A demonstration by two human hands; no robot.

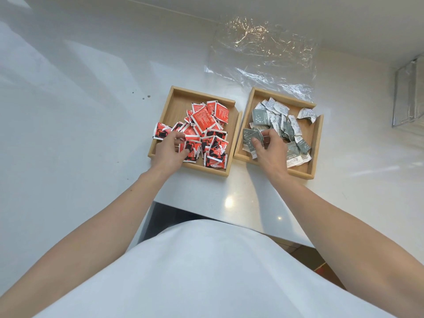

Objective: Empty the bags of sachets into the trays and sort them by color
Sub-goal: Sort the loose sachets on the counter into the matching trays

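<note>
Two shallow wooden trays stand side by side on a white counter. The left tray (pixel 176 99) holds a pile of red sachets (pixel 207 121). The right tray (pixel 316 143) holds grey and white sachets (pixel 278 118). My left hand (pixel 168 149) lies in the left tray's near left corner, fingers curled around a red sachet at the pile's edge. In the near left part of the right tray, my right hand (pixel 268 149) pinches grey sachets (pixel 251 136) between thumb and fingers.
An empty clear plastic bag (pixel 261 56) lies crumpled behind the trays against the back wall. A metal mesh holder (pixel 407 95) stands at the far right. The counter's front edge has a step just below the trays, with my white shirt under it.
</note>
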